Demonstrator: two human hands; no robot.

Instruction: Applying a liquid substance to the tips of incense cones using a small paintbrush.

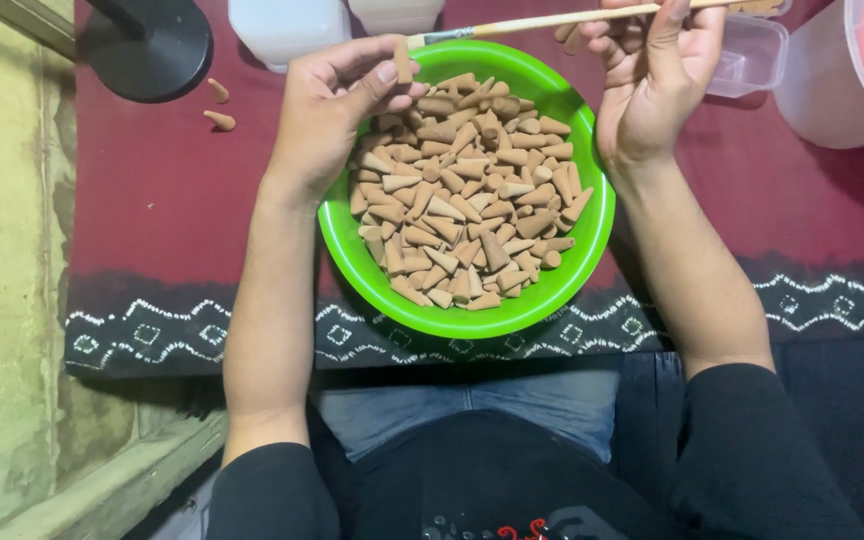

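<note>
Your left hand [327, 115] pinches 1 light brown cone [403, 60] over the bright green bowl [362, 262], which is heaped with tan and pale brown cones [467, 185]. Your right hand [652, 80] holds a brush [542, 22] with a pale wooden handle and a silver metal ferrule. Under the bowl, the cloth [162, 200] is deep maroon, and its near edge is a dark band with a white zigzag and diamond pattern. 2 orange-brown stray cones [219, 105] lie on the maroon at far left, beside a black round base [152, 45]. At far right you have a clear box [752, 55] and a white tub [822, 90] with a pinkish-red rim. Your sleeves are black.
</note>
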